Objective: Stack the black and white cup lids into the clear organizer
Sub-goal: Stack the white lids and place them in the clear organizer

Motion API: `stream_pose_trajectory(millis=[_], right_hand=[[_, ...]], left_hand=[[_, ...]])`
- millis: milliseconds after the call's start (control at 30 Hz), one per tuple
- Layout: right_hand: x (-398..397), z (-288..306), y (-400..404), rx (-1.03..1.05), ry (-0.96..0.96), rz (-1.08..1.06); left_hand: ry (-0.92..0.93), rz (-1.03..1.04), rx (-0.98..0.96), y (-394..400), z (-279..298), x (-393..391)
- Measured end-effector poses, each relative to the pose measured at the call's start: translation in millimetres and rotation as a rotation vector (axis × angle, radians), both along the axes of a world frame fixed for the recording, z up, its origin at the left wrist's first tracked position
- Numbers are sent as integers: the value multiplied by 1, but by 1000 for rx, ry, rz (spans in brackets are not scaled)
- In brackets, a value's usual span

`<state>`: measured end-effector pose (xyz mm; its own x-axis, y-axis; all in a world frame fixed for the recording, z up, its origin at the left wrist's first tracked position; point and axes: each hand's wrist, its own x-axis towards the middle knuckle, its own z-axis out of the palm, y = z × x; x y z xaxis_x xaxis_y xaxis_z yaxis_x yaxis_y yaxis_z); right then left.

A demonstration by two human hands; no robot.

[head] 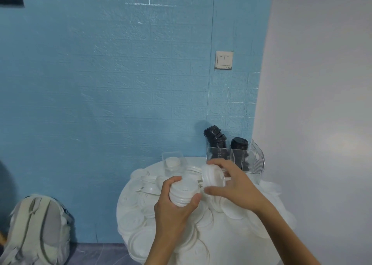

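My left hand (173, 206) grips a short stack of white lids (184, 191) above the round white table (237, 242). Just to its right, my right hand (231, 186) holds a white lid (211, 176) tilted on edge, close to the stack. Many loose white lids (141, 242) cover the table. At the back right stands the clear organizer (251, 160) with two stacks of black lids (216, 141) in it; the left stack leans. A smaller clear container (174, 162) behind my hands holds white lids.
A blue brick-pattern wall rises behind the table, with a light switch (224, 60). A white wall is to the right. A pale backpack (38, 230) sits on the floor at the left.
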<state>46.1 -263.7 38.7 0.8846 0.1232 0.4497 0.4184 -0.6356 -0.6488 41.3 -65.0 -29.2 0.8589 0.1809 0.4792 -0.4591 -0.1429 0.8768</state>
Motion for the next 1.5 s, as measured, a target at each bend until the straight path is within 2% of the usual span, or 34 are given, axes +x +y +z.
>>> stream_pose_trajectory(millis=[100, 233, 367, 733, 1100, 1233, 1333, 1500], right_hand=[[-2, 16, 16, 6, 83, 86], [0, 24, 35, -167, 170, 171], [3, 28, 44, -253, 195, 161], [6, 27, 55, -332, 229, 138], [9, 5, 61, -32, 414, 261], [10, 1, 66, 38, 423, 221], [10, 2, 70, 209, 486, 196], [15, -5, 71, 356, 489, 199]], left_hand=[[5, 2, 15, -4, -1, -2], [39, 9, 26, -5, -3, -2], [44, -21, 22, -3, -3, -3], [-32, -57, 47, -7, -2, -8], [-72, 13, 6, -13, -3, -8], [-85, 67, -25, -17, 0, -8], [-42, 56, -66, -18, 2, -10], [2, 31, -114, -17, 6, -9]])
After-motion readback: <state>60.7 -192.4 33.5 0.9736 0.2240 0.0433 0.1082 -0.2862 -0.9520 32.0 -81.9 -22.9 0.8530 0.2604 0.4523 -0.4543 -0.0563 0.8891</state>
